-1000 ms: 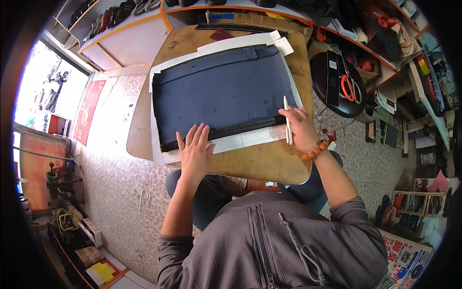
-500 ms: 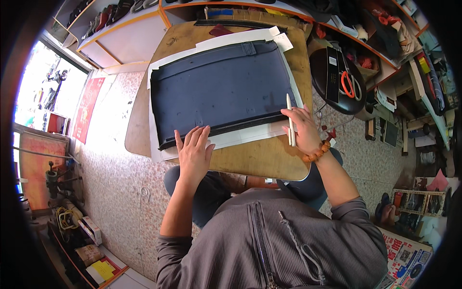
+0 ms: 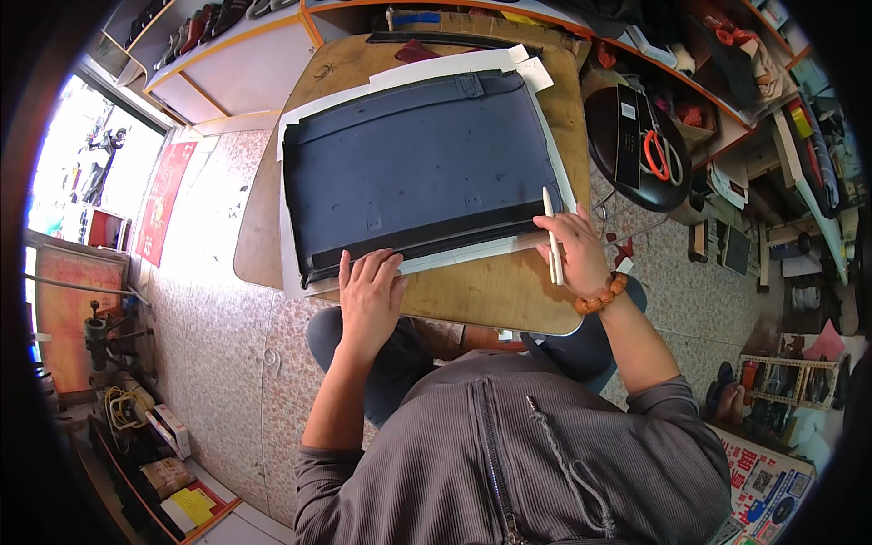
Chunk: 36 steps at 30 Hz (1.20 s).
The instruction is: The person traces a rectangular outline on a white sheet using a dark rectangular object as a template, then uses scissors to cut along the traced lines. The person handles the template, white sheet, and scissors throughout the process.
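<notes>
A dark blue-grey panel (image 3: 418, 154), leather-like with a black band along its near edge, lies on a larger white sheet (image 3: 436, 263) on the wooden table (image 3: 472, 304). At that near edge, left of the middle, my left hand (image 3: 371, 295) touches the black band with its fingertips, the thumb held apart. My right hand (image 3: 581, 254) is at the panel's near right corner. Between its thumb and fingers it grips a slim white pen (image 3: 548, 204), tip pointing away from me. Whether its other fingers press on the panel is hard to see.
Right of the table, a round black stool (image 3: 649, 195) carries orange-handled scissors (image 3: 656, 156) and a flat black box (image 3: 628, 136). A black strip (image 3: 445, 38) lies at the table's far edge. Shoe shelves (image 3: 227, 68) stand behind; a small machine (image 3: 100, 336) is at the left.
Along the panel's near edge the black band has turned up and shows much wider. Both hands have shifted slightly toward me; the pen stays in my right hand.
</notes>
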Tool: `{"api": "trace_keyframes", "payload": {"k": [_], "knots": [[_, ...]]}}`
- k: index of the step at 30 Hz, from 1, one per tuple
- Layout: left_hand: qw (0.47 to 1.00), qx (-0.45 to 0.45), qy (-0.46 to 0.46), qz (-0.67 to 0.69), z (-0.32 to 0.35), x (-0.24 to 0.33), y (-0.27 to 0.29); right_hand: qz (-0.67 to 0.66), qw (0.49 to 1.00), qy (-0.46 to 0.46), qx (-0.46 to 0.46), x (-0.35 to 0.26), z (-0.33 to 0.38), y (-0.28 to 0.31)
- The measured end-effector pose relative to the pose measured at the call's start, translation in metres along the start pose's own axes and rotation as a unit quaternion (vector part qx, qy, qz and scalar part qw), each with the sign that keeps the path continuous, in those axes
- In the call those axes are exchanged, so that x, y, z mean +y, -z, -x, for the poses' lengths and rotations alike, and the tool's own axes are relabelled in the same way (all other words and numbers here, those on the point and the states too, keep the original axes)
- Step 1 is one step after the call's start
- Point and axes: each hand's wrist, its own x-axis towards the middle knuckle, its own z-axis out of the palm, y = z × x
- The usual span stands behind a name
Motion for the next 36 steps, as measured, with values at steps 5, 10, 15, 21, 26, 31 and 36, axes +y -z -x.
{"api": "trace_keyframes", "payload": {"k": [5, 10, 15, 21, 26, 31, 36], "knots": [[1.000, -0.003, -0.001, 0.020, 0.001, 0.001, -0.002, 0.009, 1.000, 0.007, 0.006, 0.000, 0.003, -0.003], [1.000, 0.001, -0.010, 0.019, 0.002, 0.001, -0.003, 0.013, 1.000, 0.008, 0.007, 0.001, 0.006, -0.006], [1.000, 0.004, -0.022, 0.014, 0.006, 0.000, -0.007, 0.018, 1.000, 0.011, -0.003, 0.003, 0.007, -0.007], [0.999, 0.004, -0.032, 0.003, 0.006, 0.000, -0.006, 0.029, 0.999, 0.027, 0.004, 0.002, 0.006, -0.007], [0.999, 0.001, -0.051, -0.011, 0.002, -0.004, -0.004, 0.051, 0.998, 0.038, -0.010, 0.002, 0.002, -0.005], [0.997, -0.002, -0.067, -0.026, -0.002, -0.009, -0.002, 0.066, 0.996, 0.059, -0.021, 0.001, -0.003, -0.002], [0.990, -0.032, -0.099, -0.092, -0.007, -0.014, 0.000, 0.096, 0.990, 0.088, -0.049, 0.002, -0.009, -0.001]]}}
